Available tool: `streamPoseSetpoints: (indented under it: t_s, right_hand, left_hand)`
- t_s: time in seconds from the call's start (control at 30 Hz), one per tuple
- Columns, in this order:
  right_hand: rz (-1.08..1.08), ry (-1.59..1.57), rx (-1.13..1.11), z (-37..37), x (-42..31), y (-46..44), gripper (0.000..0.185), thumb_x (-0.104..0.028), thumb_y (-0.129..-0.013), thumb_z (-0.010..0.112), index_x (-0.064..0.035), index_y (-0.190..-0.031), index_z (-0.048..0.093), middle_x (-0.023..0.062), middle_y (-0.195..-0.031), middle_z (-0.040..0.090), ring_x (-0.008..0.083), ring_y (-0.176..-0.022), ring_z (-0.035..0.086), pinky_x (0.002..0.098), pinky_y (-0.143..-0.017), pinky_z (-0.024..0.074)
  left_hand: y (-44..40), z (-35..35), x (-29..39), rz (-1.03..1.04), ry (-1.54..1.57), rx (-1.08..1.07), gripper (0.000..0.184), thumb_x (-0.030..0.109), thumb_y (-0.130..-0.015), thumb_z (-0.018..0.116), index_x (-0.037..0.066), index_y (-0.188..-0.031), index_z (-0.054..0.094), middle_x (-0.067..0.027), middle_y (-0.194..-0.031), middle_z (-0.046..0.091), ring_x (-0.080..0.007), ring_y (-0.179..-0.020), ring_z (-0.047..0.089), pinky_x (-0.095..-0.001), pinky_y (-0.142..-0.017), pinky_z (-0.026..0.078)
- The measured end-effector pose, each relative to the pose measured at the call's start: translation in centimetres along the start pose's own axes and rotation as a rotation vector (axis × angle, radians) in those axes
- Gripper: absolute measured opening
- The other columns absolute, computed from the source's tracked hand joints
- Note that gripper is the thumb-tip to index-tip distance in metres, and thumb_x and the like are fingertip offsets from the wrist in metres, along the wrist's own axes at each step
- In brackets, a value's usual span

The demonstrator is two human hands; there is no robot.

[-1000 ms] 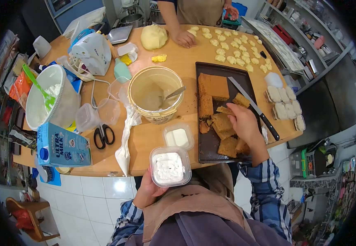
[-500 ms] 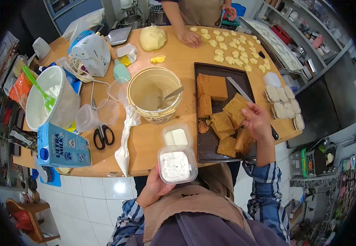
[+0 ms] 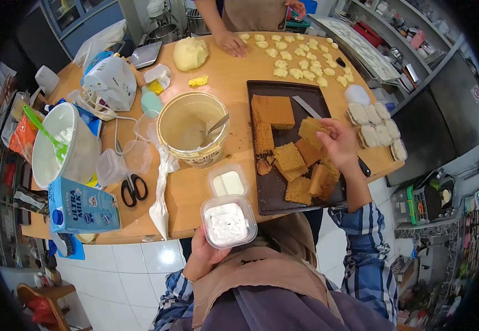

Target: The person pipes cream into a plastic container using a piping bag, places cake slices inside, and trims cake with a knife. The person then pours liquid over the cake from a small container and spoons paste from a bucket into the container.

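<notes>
My left hand (image 3: 206,252) grips a square clear plastic tub (image 3: 229,222) from its lower left, in front of my apron. White cream fills the tub. Over the dark baking tray (image 3: 261,205), the fingers of my right hand (image 3: 341,144) pinch a piece of brown sponge cake (image 3: 309,132). Beneath it lie several cut cake pieces (image 3: 289,161), and a larger block of cake (image 3: 273,110) sits at the tray's back left. A knife (image 3: 307,107) lies in the tray, partly hidden behind my right hand.
Left of the tray stand a second tub (image 3: 228,182), a big bucket (image 3: 165,132) with a spoon, a piping bag (image 3: 160,201), scissors (image 3: 134,190), a milk carton (image 3: 84,207) and a white bowl (image 3: 79,149). Opposite, a co-worker's hand (image 3: 232,44) rests beside small dough pieces (image 3: 281,63). Filled tubs (image 3: 376,124) sit right.
My right hand has lifted and turned the cake piece slightly, showing more of the pieces beneath. The view has shifted a little; my left hand still holds the tub.
</notes>
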State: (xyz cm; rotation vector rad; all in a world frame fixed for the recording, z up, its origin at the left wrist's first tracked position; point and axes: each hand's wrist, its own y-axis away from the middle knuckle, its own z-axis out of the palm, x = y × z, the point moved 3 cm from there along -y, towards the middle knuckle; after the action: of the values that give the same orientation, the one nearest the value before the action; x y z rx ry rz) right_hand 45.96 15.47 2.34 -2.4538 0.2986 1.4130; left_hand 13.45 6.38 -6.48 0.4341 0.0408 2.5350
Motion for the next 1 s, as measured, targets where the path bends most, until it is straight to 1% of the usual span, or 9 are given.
streamPoseSetpoints:
  t_s: [0.1, 0.2, 0.23, 0.33, 0.37, 0.43, 0.57, 0.67, 1.0]
  right_hand:
    - [-0.186, 0.436, -0.008, 0.8, -2.4, 0.1, 0.03, -0.007, -0.076, 0.061, 0.0002, -0.104, 0.054, 0.0141, -0.094, 0.061, 0.0273, -0.081, 0.06, 0.0338, -0.072, 0.0475]
    - [-0.543, 0.513, -0.011, 2.4, -2.0, 0.1, 0.032, -0.01, -0.075, 0.061, 0.0005, -0.104, 0.054, 0.0174, -0.097, 0.059, 0.0346, -0.088, 0.057, 0.0383, -0.077, 0.0458]
    - [-0.388, 0.484, -0.143, 2.8, -1.9, 0.5, 0.034, -0.012, -0.075, 0.062, -0.0002, -0.106, 0.053, 0.0172, -0.098, 0.059, 0.0338, -0.093, 0.055, 0.039, -0.082, 0.0437]
    - [-0.542, 0.453, -0.286, 3.3, -3.2, 1.6, 0.038, -0.013, -0.075, 0.062, -0.0002, -0.109, 0.052, 0.0176, -0.098, 0.059, 0.0341, -0.095, 0.054, 0.0387, -0.083, 0.0434]
    - [-0.579, 0.415, -0.273, 2.6, -4.0, 1.7, 0.037, -0.013, -0.076, 0.062, 0.0009, -0.109, 0.053, 0.0175, -0.099, 0.059, 0.0332, -0.094, 0.055, 0.0377, -0.08, 0.045]
    - [-0.433, 0.38, -0.147, 0.0, -4.5, 1.3, 0.035, -0.011, -0.076, 0.061, 0.0018, -0.107, 0.054, 0.0179, -0.099, 0.059, 0.0308, -0.091, 0.058, 0.0359, -0.078, 0.0462]
    - [-0.038, 0.27, -0.027, -4.0, -1.1, 1.0, 0.029, -0.008, -0.076, 0.06, 0.0031, -0.103, 0.057, 0.0185, -0.095, 0.061, 0.0255, -0.085, 0.061, 0.0323, -0.074, 0.0475]
    - [0.086, 0.283, -0.12, -3.9, 2.9, 1.1, 0.027, -0.006, -0.077, 0.059, 0.0036, -0.102, 0.057, 0.0185, -0.091, 0.063, 0.0237, -0.082, 0.062, 0.0304, -0.073, 0.0481]
    - [0.006, 0.271, -0.068, -1.5, 3.7, 0.8, 0.025, -0.011, -0.078, 0.058, 0.0033, -0.098, 0.058, 0.0188, -0.093, 0.063, 0.028, -0.089, 0.061, 0.0333, -0.079, 0.0468]
  left_hand:
    - [0.1, 0.0, 0.0, 0.003, -0.024, 0.012, 0.067, 0.053, -0.083, 0.042, 0.005, -0.129, 0.035, -0.0161, -0.125, 0.045, -0.0359, -0.105, 0.051, -0.0523, -0.078, 0.047]
    - [0.1, -0.1, 0.0, 0.008, -0.01, 0.034, 0.068, 0.054, -0.082, 0.042, 0.004, -0.128, 0.036, -0.0163, -0.124, 0.046, -0.0359, -0.103, 0.053, -0.0521, -0.076, 0.048]
    - [0.1, -0.2, 0.0, 0.007, 0.002, 0.039, 0.068, 0.054, -0.081, 0.042, 0.004, -0.128, 0.036, -0.0164, -0.123, 0.046, -0.0357, -0.102, 0.053, -0.052, -0.076, 0.048]
    - [0.0, 0.1, 0.1, 0.033, -0.029, 0.038, 0.068, 0.053, -0.082, 0.042, 0.004, -0.128, 0.036, -0.0166, -0.122, 0.047, -0.0361, -0.1, 0.054, -0.0517, -0.075, 0.049]
    - [-0.1, 0.1, 0.2, 0.016, -0.008, -0.047, 0.067, 0.052, -0.083, 0.041, 0.004, -0.13, 0.033, -0.0159, -0.127, 0.042, -0.0344, -0.107, 0.049, -0.0504, -0.083, 0.043]
    - [-0.1, -0.2, 0.4, -0.015, 0.037, -0.214, 0.066, 0.049, -0.087, 0.039, 0.004, -0.134, 0.026, -0.0144, -0.136, 0.033, -0.0309, -0.121, 0.038, -0.0478, -0.1, 0.033]
    - [-0.2, -0.7, 0.5, -0.027, 0.018, -0.184, 0.067, 0.05, -0.086, 0.039, 0.004, -0.134, 0.027, -0.0145, -0.135, 0.035, -0.0314, -0.121, 0.039, -0.048, -0.099, 0.034]
    - [-0.5, -0.3, 0.4, -0.028, -0.002, -0.222, 0.068, 0.051, -0.086, 0.04, 0.004, -0.134, 0.027, -0.0147, -0.135, 0.035, -0.0317, -0.121, 0.039, -0.0479, -0.099, 0.034]
    - [-0.1, -0.2, 0.8, -0.015, 0.024, -0.213, 0.066, 0.049, -0.087, 0.037, 0.004, -0.134, 0.027, -0.0153, -0.135, 0.035, -0.0322, -0.12, 0.039, -0.048, -0.098, 0.035]
